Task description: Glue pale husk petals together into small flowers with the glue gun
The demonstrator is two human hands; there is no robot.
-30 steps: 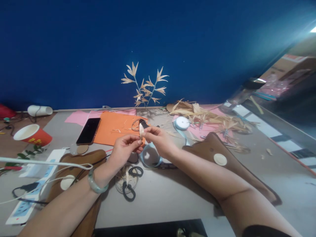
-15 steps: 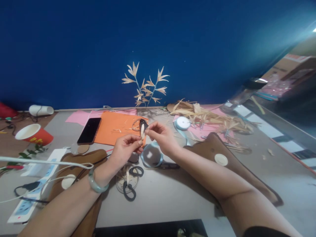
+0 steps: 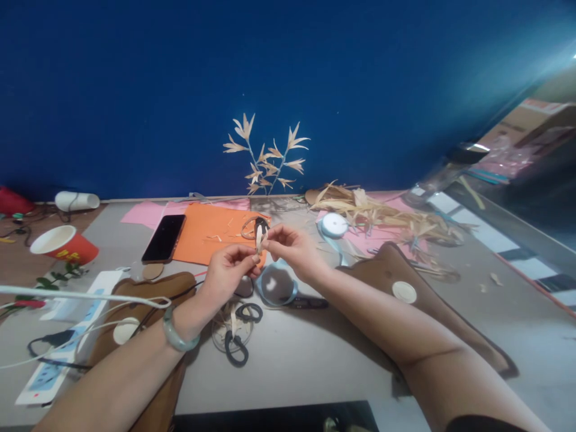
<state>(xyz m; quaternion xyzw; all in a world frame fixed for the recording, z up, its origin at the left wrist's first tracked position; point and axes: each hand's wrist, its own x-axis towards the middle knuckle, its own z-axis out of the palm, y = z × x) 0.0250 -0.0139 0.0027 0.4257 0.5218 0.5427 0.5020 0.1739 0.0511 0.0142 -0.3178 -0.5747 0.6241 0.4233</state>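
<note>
Between my two hands, above the table, is a small pale piece of dried husk (image 3: 260,236) standing roughly upright. My left hand (image 3: 234,269), with a jade bangle on its wrist, pinches the lower end between thumb and forefinger. The fingertips of my right hand (image 3: 294,251) are closed on the upper part of the same piece. Just below the hands lie a roll of light-blue ribbon (image 3: 294,294) and black-handled scissors (image 3: 237,351). Behind them stands a branch of husk flowers (image 3: 269,159) with blue-wrapped stems.
A phone (image 3: 164,239) lies beside an orange sheet (image 3: 198,231). A heap of dried husks (image 3: 360,207) and a white ribbon spool (image 3: 333,225) are at the back right. Brown cushions (image 3: 378,288) lie under my forearms. A paper cup (image 3: 67,245) and power strip (image 3: 67,336) are at left.
My right fingertips have shifted slightly left and down along the husk piece. Both hands keep their pinch, and the whole view has moved a little.
</note>
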